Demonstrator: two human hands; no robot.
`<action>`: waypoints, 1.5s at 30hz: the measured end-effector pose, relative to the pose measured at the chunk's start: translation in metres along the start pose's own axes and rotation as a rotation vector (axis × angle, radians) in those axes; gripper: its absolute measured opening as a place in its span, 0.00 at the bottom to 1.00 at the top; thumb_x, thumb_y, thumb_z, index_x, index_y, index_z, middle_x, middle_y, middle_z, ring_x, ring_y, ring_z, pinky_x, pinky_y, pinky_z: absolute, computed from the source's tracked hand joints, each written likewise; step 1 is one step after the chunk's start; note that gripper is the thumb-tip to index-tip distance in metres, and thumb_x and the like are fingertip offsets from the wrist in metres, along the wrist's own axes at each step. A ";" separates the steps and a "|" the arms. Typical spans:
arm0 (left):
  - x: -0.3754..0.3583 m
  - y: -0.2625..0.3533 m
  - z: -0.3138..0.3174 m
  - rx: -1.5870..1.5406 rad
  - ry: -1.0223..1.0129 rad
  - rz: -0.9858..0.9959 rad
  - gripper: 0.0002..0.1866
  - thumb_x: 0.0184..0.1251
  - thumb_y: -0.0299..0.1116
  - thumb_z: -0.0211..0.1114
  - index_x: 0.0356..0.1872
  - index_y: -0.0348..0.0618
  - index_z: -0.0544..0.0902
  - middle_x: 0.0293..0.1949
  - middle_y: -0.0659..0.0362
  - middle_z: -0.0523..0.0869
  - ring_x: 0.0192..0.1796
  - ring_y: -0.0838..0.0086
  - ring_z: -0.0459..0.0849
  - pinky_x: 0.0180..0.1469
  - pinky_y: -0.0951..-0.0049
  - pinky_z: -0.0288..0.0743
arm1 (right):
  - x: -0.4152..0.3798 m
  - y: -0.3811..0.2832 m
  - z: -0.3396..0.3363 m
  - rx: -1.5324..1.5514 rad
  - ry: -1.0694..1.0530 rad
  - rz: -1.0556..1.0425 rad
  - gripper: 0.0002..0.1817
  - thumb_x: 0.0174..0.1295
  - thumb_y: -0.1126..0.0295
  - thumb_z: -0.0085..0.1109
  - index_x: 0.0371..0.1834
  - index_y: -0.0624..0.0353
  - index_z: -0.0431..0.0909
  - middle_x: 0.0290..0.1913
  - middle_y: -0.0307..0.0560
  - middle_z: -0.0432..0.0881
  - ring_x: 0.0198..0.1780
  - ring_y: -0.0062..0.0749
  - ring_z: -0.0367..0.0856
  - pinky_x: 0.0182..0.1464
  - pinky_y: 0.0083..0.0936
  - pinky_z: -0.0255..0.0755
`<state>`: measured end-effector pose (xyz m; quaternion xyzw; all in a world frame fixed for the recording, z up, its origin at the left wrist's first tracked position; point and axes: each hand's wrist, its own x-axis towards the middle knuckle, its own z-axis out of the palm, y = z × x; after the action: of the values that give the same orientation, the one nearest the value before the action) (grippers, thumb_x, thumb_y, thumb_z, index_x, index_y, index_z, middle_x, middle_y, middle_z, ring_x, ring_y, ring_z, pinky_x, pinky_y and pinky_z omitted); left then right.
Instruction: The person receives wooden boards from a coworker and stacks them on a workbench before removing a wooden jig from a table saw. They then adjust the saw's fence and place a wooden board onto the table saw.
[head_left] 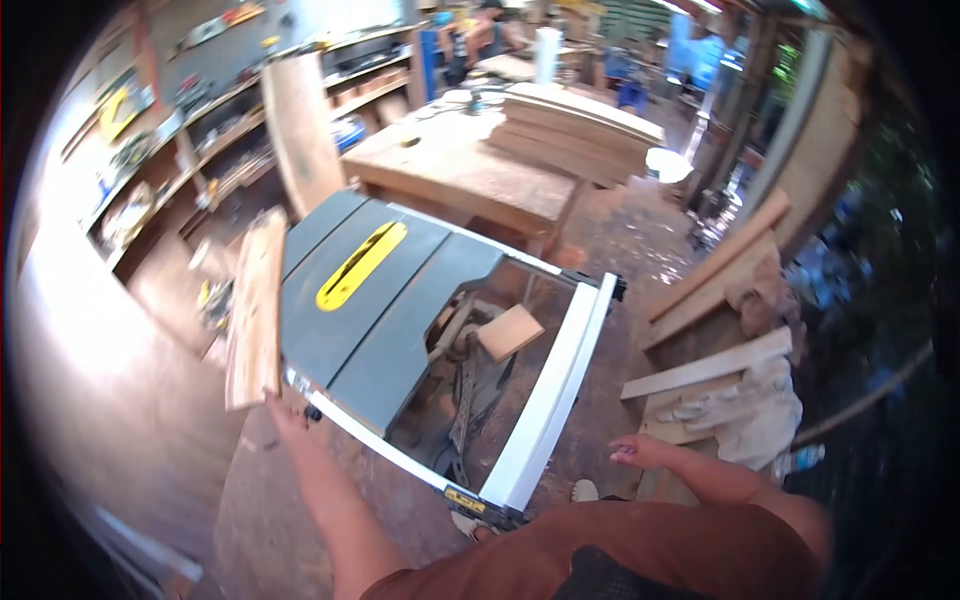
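At the left edge of the table saw [390, 300] we are holding a narrow wooden board [255, 305] in our left hand [283, 408], gripping it by its near end while the rest is reaching away from us along the saw's side. Our fingers are closing round that near end, though the board is hiding most of them. Our right hand [640, 452] is hanging free beside our hip, fingers loosely spread, holding nothing. We are judging the board to be stiff and fairly light, rough-sawn rather than slippery, yet long enough that holding it at one end is letting it lever against the wrist; a grip nearer its middle, or a second hand further along, would be steadying it better. Beyond the saw, a counter [450, 170] is carrying a stack of planks [575, 130], and a small offcut [510, 331] is lying under the saw's extension rail [555, 390].
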<state>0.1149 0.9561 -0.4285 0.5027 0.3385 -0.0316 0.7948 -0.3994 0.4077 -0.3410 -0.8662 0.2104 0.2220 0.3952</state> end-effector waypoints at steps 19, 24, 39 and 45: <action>-0.195 0.014 -0.022 -0.546 -0.036 0.519 0.25 0.69 0.36 0.53 0.60 0.26 0.66 0.60 0.44 0.72 0.55 0.66 0.77 0.57 0.77 0.74 | -0.088 -0.003 -0.234 0.529 0.397 -0.609 0.19 0.66 0.61 0.55 0.55 0.63 0.73 0.47 0.44 0.80 0.50 0.25 0.78 0.53 0.25 0.72; -0.242 -0.024 -0.103 -0.061 0.263 1.069 0.19 0.62 0.43 0.63 0.41 0.34 0.77 0.29 0.48 0.81 0.29 0.65 0.78 0.32 0.63 0.75 | -0.156 -0.087 -0.322 0.475 -0.390 -1.607 0.27 0.56 0.55 0.67 0.53 0.61 0.75 0.44 0.44 0.82 0.44 0.26 0.81 0.45 0.25 0.74; -0.432 -0.097 0.232 -0.649 -0.428 0.578 0.32 0.64 0.36 0.58 0.64 0.27 0.61 0.62 0.43 0.71 0.62 0.64 0.74 0.35 0.87 0.78 | -0.032 -0.010 -0.393 0.448 -0.868 -1.533 0.21 0.57 0.59 0.65 0.45 0.65 0.76 0.39 0.52 0.81 0.40 0.40 0.79 0.43 0.31 0.72; -0.369 -0.143 0.474 -0.629 -0.699 0.430 0.30 0.64 0.36 0.55 0.63 0.29 0.62 0.53 0.41 0.78 0.49 0.58 0.83 0.27 0.84 0.79 | 0.132 0.060 -0.552 0.661 0.223 -0.875 0.22 0.63 0.59 0.57 0.56 0.60 0.71 0.49 0.42 0.77 0.48 0.27 0.76 0.44 0.24 0.74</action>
<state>0.0153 0.3894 -0.2032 0.2572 -0.0650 0.0695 0.9617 -0.2039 -0.0830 -0.1244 -0.7211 -0.0699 -0.1333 0.6763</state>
